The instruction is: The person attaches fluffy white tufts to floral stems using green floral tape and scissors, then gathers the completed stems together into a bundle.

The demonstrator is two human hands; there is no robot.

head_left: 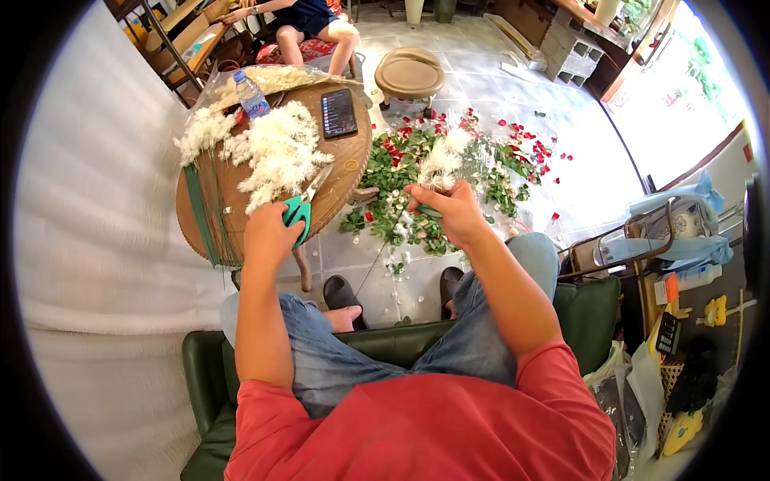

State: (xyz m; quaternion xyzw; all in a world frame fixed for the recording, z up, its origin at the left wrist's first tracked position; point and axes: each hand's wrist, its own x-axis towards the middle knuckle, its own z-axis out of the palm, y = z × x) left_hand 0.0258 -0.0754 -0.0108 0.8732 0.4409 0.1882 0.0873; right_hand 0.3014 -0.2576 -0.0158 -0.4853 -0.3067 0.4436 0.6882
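Observation:
My left hand grips scissors by their green handles at the near edge of the round wooden table. The blades point away over the tabletop, beside a heap of fluffy white dried flowers. In my right hand, out over the floor, is a fluffy white flower with its head up. A long thin stem slants down and left from that hand. A small green piece also shows at its fingers. To the left, several green stems lie along the table.
The round table also bears a phone and a water bottle. Leaves and red petals litter the tiles below, near a tan stool. Another person sits beyond the table. A metal-framed rack stands right.

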